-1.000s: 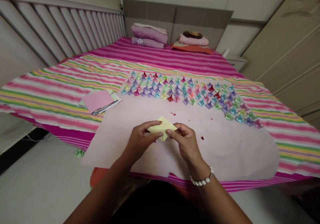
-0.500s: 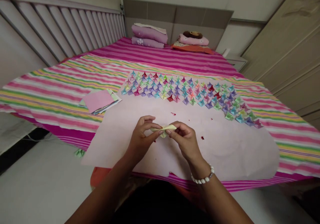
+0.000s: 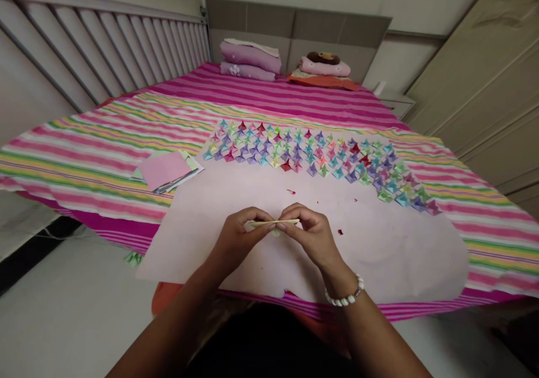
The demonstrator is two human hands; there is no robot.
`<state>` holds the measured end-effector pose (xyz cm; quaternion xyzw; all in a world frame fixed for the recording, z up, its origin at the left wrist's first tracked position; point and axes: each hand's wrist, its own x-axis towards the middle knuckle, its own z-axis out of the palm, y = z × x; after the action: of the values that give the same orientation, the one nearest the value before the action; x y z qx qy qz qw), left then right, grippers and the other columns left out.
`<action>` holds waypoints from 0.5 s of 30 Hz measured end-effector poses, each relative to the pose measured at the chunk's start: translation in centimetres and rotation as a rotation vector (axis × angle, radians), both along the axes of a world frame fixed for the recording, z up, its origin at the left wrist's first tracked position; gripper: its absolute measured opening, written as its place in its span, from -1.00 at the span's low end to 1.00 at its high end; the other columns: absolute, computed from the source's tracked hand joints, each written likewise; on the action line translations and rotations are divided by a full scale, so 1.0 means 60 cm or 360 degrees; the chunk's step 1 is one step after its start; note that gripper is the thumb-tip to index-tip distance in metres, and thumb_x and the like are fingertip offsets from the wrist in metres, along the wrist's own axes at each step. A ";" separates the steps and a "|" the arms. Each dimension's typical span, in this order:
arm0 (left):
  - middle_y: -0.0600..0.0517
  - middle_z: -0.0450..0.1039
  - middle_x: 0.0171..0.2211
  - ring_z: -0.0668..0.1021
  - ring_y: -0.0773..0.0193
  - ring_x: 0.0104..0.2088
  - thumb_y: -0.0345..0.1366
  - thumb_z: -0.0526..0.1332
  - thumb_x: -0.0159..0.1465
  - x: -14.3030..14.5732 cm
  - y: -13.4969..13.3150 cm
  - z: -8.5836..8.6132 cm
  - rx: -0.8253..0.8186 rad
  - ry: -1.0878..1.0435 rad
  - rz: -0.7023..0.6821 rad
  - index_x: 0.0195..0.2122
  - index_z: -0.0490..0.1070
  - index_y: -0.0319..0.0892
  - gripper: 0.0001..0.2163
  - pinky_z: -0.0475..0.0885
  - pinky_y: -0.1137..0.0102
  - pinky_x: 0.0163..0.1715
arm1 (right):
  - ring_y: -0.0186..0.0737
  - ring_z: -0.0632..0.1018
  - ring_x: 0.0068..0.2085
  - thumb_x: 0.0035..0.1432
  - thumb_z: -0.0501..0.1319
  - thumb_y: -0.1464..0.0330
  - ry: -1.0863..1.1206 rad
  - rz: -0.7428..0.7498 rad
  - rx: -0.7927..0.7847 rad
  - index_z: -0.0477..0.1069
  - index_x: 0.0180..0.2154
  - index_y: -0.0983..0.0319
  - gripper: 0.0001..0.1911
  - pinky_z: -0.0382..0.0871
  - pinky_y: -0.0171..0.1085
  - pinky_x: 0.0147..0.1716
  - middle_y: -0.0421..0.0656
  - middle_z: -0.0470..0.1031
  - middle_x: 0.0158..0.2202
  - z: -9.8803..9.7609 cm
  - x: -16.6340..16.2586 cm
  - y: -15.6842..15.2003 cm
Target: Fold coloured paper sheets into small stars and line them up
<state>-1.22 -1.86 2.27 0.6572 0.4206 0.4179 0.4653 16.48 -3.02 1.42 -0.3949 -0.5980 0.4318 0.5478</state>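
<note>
Between both hands is a small pale-yellow folded paper (image 3: 275, 222), seen nearly edge-on, with a small point hanging below its middle. My left hand (image 3: 242, 233) pinches its left half between thumb and fingers. On the right half, my right hand (image 3: 309, 232) does the same, its thumb tip close to the left one; a white bead bracelet (image 3: 345, 299) circles that wrist. Both hands hover over a large pale sheet (image 3: 202, 243). Beyond them, rows of small colourful folded paper pieces (image 3: 297, 153) stand along the sheet's far part.
A stack of coloured paper squares (image 3: 164, 171) lies left of the sheet on the striped bed cover (image 3: 92, 147). Red scraps (image 3: 340, 232) dot the sheet. Green folded paper (image 3: 133, 258) lies on the floor. Folded bedding (image 3: 250, 60) sits by the headboard (image 3: 269, 24).
The yellow paper has gone from tilted and partly spread to a flatter, edge-on line. My left fingers have come down from raised to pinch it, and my thumbs have moved closer together.
</note>
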 end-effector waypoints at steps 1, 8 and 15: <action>0.02 0.55 -0.37 0.55 0.23 -0.30 -0.25 0.31 0.16 0.000 0.000 0.000 -0.0009 -0.0012 -0.0007 -0.41 0.51 -0.19 -0.88 0.41 0.38 -0.25 | -0.26 0.49 -0.33 0.01 0.38 0.32 0.0014 0.0013 -0.0007 0.53 -0.44 0.18 -0.91 0.36 -0.23 -0.26 -0.18 0.48 -0.40 0.000 0.000 0.000; 0.00 0.55 -0.38 0.54 0.24 -0.34 -0.19 0.33 0.13 0.000 0.007 0.003 -0.0296 -0.0172 -0.0148 -0.35 0.56 -0.18 -0.84 0.41 0.38 -0.30 | -0.28 0.47 -0.36 -0.01 0.39 0.34 0.0143 0.0012 -0.0117 0.52 -0.49 0.18 -0.91 0.34 -0.26 -0.30 -0.20 0.47 -0.42 0.001 -0.002 0.006; 0.09 0.47 -0.58 0.48 0.33 -0.50 -0.24 0.46 -0.07 0.008 0.026 0.007 -0.0395 -0.0472 0.0176 -0.61 0.46 -0.21 -0.78 0.36 0.43 -0.41 | -0.26 0.47 -0.36 -0.04 0.39 0.32 0.0255 -0.0093 -0.0185 0.55 -0.48 0.18 -0.92 0.35 -0.25 -0.29 -0.19 0.49 -0.43 0.013 -0.009 0.015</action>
<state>-0.77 -0.27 2.67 0.5018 0.4311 0.4801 0.5761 15.93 -2.15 2.21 -0.4074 -0.5144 0.4798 0.5824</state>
